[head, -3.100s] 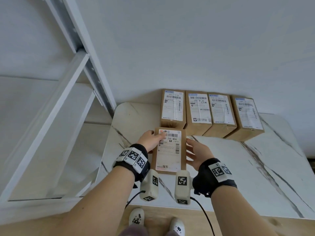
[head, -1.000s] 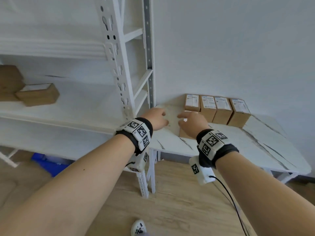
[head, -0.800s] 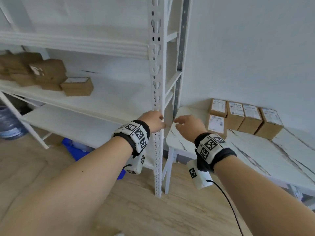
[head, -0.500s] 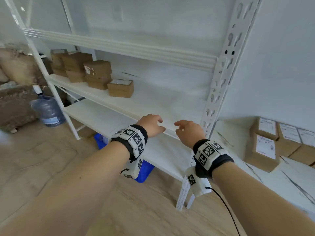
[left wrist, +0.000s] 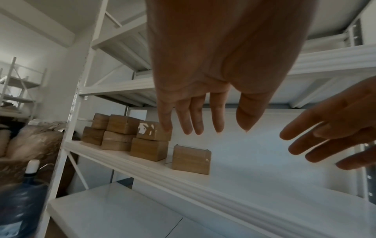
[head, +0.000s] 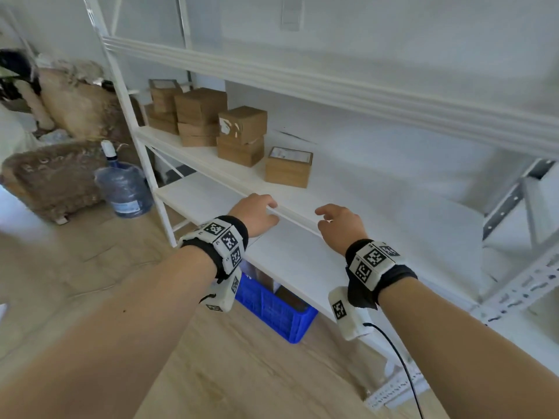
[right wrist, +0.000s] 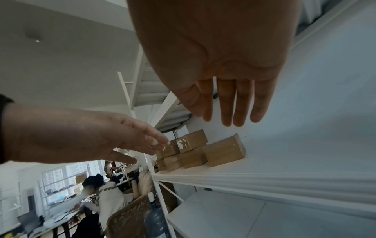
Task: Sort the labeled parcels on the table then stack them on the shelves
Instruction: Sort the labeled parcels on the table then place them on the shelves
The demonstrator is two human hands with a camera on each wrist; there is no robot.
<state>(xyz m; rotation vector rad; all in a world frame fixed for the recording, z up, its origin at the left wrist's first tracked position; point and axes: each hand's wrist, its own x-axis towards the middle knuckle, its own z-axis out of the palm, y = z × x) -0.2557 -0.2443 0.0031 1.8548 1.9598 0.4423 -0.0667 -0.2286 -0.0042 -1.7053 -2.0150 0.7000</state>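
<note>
Several brown cardboard parcels (head: 242,134) stand stacked at the left of the white middle shelf (head: 378,213). One lone parcel (head: 289,167) with a white label on top sits to their right. My left hand (head: 266,211) and right hand (head: 326,217) hover side by side at that shelf's front edge, both holding nothing. In the left wrist view my left hand (left wrist: 203,128) has straight, slightly spread fingers, with the lone parcel (left wrist: 191,159) beyond them. The right wrist view shows my right hand (right wrist: 230,116) with straight fingers above the parcels (right wrist: 223,151).
A lower shelf board (head: 287,255) runs beneath my hands, with a blue crate (head: 272,303) on the floor under it. A large water bottle (head: 124,189) and brown sacks (head: 54,179) stand left of the rack. A seated person (right wrist: 105,193) is far behind.
My hands let go of the labeled parcel on the table and swung left with nothing in them. The view turned from the table to the shelves, and the table parcels left the frame.
</note>
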